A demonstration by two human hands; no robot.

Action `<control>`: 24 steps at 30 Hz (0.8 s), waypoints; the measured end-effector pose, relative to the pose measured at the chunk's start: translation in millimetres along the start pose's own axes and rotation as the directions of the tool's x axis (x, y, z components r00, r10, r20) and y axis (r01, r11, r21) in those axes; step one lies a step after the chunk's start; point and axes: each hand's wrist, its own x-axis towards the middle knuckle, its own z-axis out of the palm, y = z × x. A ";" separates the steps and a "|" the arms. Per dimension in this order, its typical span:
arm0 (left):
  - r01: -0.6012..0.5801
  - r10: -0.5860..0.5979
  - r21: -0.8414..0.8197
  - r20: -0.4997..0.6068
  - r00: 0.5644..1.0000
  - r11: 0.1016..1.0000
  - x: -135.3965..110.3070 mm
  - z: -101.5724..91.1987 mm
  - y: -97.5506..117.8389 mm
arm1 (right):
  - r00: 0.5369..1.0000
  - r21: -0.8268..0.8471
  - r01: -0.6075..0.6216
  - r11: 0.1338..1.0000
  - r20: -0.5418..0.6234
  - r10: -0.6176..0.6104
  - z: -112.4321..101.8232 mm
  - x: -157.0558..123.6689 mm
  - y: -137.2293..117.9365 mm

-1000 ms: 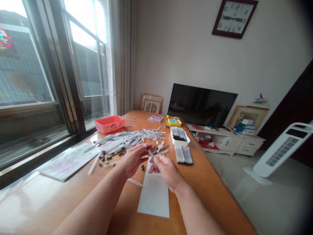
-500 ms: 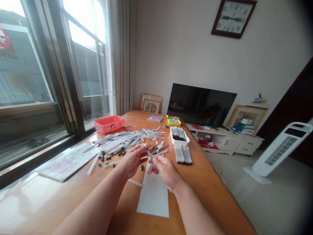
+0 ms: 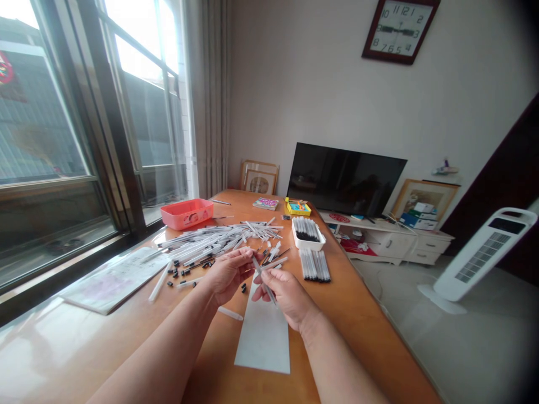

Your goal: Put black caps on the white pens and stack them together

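My left hand and my right hand meet above the wooden table, both pinched on one slim pen that slants between them. My left fingers close on its upper end and my right fingers on its lower half. Just beyond lies a heap of white pen barrels with small black caps scattered at its near edge. A white sheet lies flat under my hands, with one loose barrel at its left.
A white tray of pens stands to the right, with a row of finished pens in front of it. A pink basket sits by the window, and papers lie at the left. A television, a cabinet and a fan stand past the table.
The pen between my hands has slid further down through my right fingers, so more of it now shows below them. My hands have stayed in nearly the same place.
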 end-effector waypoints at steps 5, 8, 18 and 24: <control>-0.018 0.017 -0.014 -0.089 0.996 1.000 0.9 1.6 -0.2 | 0.999 0.041 -0.027 0.999 -0.020 0.028 2.4 -2.1 -3.9; -0.013 0.012 -0.008 -0.102 0.995 1.000 0.5 2.4 0.4 | 0.999 0.032 -0.005 0.999 -0.032 0.006 2.0 -1.0 -2.6; 0.016 -0.017 -0.045 -0.013 1.000 0.999 -2.3 4.1 2.8 | 0.995 0.155 -0.054 0.986 0.091 0.040 -0.5 -1.7 -0.8; -0.011 0.012 0.016 -0.034 0.999 1.000 -1.4 4.0 -0.7 | 0.999 0.021 -0.013 1.000 -0.051 0.014 0.6 0.5 0.7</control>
